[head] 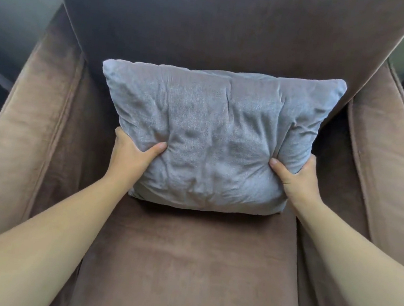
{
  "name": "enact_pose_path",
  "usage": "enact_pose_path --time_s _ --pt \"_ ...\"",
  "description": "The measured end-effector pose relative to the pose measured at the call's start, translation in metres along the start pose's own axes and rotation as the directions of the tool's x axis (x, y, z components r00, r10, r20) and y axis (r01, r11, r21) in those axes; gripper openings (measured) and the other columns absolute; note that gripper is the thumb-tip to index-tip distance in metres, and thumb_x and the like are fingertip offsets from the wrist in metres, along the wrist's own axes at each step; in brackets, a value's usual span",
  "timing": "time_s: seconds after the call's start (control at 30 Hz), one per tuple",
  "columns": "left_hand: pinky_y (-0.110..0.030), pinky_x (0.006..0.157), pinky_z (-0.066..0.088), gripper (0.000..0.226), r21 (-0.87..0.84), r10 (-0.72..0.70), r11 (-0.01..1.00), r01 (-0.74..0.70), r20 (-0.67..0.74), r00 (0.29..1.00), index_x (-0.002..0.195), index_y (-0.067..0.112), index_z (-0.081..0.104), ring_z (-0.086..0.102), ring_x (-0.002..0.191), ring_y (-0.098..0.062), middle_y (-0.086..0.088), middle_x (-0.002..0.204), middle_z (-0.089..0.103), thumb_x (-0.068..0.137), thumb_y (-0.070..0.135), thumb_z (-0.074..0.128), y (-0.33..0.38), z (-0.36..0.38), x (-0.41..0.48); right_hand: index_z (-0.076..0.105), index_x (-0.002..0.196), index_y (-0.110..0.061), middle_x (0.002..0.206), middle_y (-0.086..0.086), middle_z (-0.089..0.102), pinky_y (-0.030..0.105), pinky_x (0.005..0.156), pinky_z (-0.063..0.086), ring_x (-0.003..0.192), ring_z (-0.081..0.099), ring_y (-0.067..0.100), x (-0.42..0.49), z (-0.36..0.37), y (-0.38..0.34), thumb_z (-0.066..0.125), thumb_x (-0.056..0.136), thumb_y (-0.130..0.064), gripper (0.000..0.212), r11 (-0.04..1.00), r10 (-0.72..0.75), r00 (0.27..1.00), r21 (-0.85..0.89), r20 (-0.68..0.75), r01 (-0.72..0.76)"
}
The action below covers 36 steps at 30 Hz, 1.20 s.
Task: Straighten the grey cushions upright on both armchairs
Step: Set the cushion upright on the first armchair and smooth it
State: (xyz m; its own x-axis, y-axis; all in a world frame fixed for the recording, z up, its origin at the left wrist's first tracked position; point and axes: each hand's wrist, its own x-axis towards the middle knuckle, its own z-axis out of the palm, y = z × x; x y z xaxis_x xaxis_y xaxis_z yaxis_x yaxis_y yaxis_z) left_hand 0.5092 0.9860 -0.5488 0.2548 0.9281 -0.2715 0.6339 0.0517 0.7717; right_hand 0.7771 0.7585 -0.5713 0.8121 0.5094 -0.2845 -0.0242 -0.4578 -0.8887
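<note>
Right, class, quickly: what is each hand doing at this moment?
Left hand: closed on the grey cushion, gripping its lower left side.
Right hand: closed on the same cushion, gripping its lower right side.

We appear to be in a home sitting area. A brown velvet armchair (184,263) fills our view, with a tall backrest, padded arms on both sides and a grey cushion (212,139) against its back. Beyond the arms we can make out only blurred, dim surroundings, too unclear to identify.
</note>
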Motion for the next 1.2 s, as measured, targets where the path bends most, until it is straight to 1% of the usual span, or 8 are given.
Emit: enact_pose_path --time_s 0.17,0.43,0.7,0.83,0.93,1.0,1.1,1.2 --pt "-0.030 0.098 0.040 0.095 0.010 -0.040 0.999 0.040 0.033 0.999 0.146 0.009 0.029 0.049 0.128 -0.019 -0.002 0.143 0.048 0.077 0.046 0.082 -0.004 0.005 -0.012 0.044 0.133 -0.020 0.119 -0.009 0.061 0.049 0.104 0.050 0.116 0.060 0.020 -0.005 -0.005 0.009 0.079 0.081 -0.042 0.066 0.989 0.096 0.995 -0.116 0.009 -0.094" --pt "-0.036 0.100 0.044 0.094 0.046 -0.075 0.996 0.071 0.086 0.994 0.145 0.009 0.027 0.051 0.132 -0.027 -0.006 0.146 0.049 0.078 0.048 0.080 -0.003 0.003 -0.005 0.045 0.127 -0.017 0.119 -0.003 0.059 0.044 0.099 0.049 0.117 0.059 0.024 -0.001 -0.003 -0.002 0.077 0.085 -0.039 0.058 0.971 0.155 0.988 -0.187 0.005 -0.151" --pt "-0.034 0.100 0.043 0.093 0.045 -0.083 0.996 0.079 0.101 0.991 0.146 0.011 0.026 0.050 0.132 -0.026 -0.004 0.147 0.048 0.079 0.048 0.079 -0.005 -0.002 -0.008 0.042 0.134 -0.016 0.123 -0.004 0.056 0.046 0.100 0.050 0.121 0.058 0.026 0.002 -0.009 -0.010 0.077 0.084 -0.042 0.066 0.953 0.173 0.984 -0.259 0.046 -0.155" --pt "-0.034 0.097 0.044 0.094 0.016 -0.067 0.998 0.065 0.115 0.991 0.147 0.015 0.026 0.051 0.128 -0.022 0.000 0.146 0.048 0.079 0.051 0.079 0.000 -0.015 -0.009 0.038 0.141 -0.011 0.137 0.005 0.057 0.036 0.090 0.046 0.125 0.056 0.026 0.004 -0.018 -0.033 0.077 0.085 -0.038 0.074 0.949 0.097 0.994 -0.305 0.052 -0.076" --pt "-0.033 0.101 0.042 0.096 -0.029 -0.012 0.999 0.014 0.089 0.996 0.151 0.018 0.023 0.048 0.132 -0.017 0.002 0.150 0.045 0.079 0.048 0.079 0.011 -0.027 -0.008 0.033 0.149 -0.014 0.145 0.003 0.051 0.033 0.095 0.043 0.126 0.052 0.019 0.011 -0.027 -0.058 0.078 0.084 -0.039 0.083 0.951 -0.021 0.999 -0.308 0.041 0.032" --pt "-0.032 0.108 0.037 0.099 0.016 0.088 0.996 -0.089 0.030 0.996 0.154 0.017 0.022 0.040 0.140 -0.019 -0.003 0.155 0.037 0.079 0.045 0.081 0.023 -0.035 -0.004 0.034 0.148 -0.016 0.148 0.004 0.047 0.037 0.104 0.045 0.132 0.049 0.020 0.018 -0.030 -0.073 0.079 0.082 -0.041 0.084 0.920 -0.151 0.988 -0.361 0.024 0.149" --pt "-0.040 0.121 0.026 0.102 0.318 0.358 0.884 -0.342 0.008 0.934 0.156 0.008 0.018 0.023 0.150 -0.028 -0.014 0.161 0.022 0.081 0.042 0.079 0.046 -0.039 0.000 0.033 0.149 -0.006 0.152 0.016 0.038 0.043 0.117 0.037 0.142 0.037 0.028 0.023 -0.026 -0.092 0.080 0.081 -0.037 0.088 0.756 -0.401 0.914 -0.543 0.056 0.365" --pt "-0.058 0.120 0.027 0.103 0.613 0.630 0.525 -0.590 0.186 0.754 0.154 0.003 0.024 0.021 0.150 -0.041 -0.025 0.161 0.021 0.078 0.046 0.079 0.063 -0.030 -0.001 0.032 0.150 0.003 0.156 0.026 0.033 0.051 0.120 0.032 0.146 0.032 0.039 0.015 -0.012 -0.108 0.080 0.080 -0.032 0.092 0.455 -0.641 0.743 -0.684 0.192 0.570"
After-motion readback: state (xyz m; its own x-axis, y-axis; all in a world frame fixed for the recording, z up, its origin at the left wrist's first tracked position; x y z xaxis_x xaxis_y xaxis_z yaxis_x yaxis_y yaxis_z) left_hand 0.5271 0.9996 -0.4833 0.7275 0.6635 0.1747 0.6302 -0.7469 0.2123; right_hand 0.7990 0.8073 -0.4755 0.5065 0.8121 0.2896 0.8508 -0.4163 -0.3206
